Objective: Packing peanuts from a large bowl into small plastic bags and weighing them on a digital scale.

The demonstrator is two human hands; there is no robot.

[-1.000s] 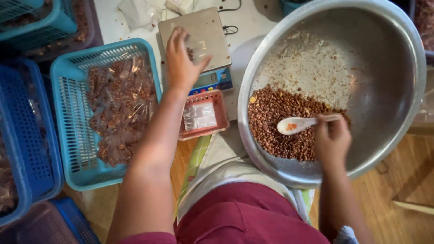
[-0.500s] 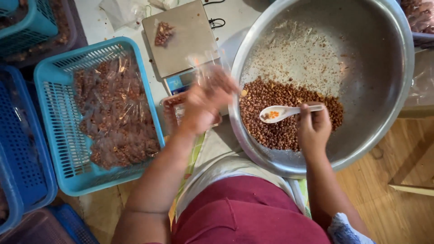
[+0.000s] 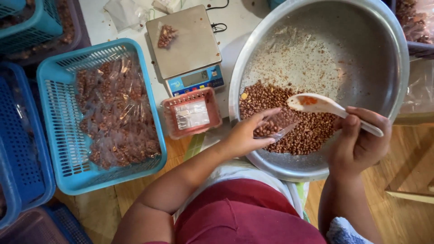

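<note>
A big steel bowl (image 3: 361, 40) holds a heap of brown peanuts (image 3: 312, 131) at its near side. My left hand (image 3: 251, 133) reaches over the bowl's rim and holds a small clear plastic bag (image 3: 280, 124) above the peanuts. My right hand (image 3: 359, 140) grips the handle of a white plastic spoon (image 3: 316, 104), lifted just above the heap, with a few bits in its scoop. A small filled bag of peanuts (image 3: 166, 36) lies on the pan of a digital scale (image 3: 183, 43) left of the bowl.
A light blue basket (image 3: 58, 108) with several filled peanut bags stands at the left. A small red basket (image 3: 192, 113) with empty clear bags sits in front of the scale. Darker blue baskets (image 3: 20, 149) line the far left. Wooden floor shows at the right.
My left hand left a filled bag on the scale, drew back and now holds an empty bag over the bowl. The spoon has risen from the peanuts.
</note>
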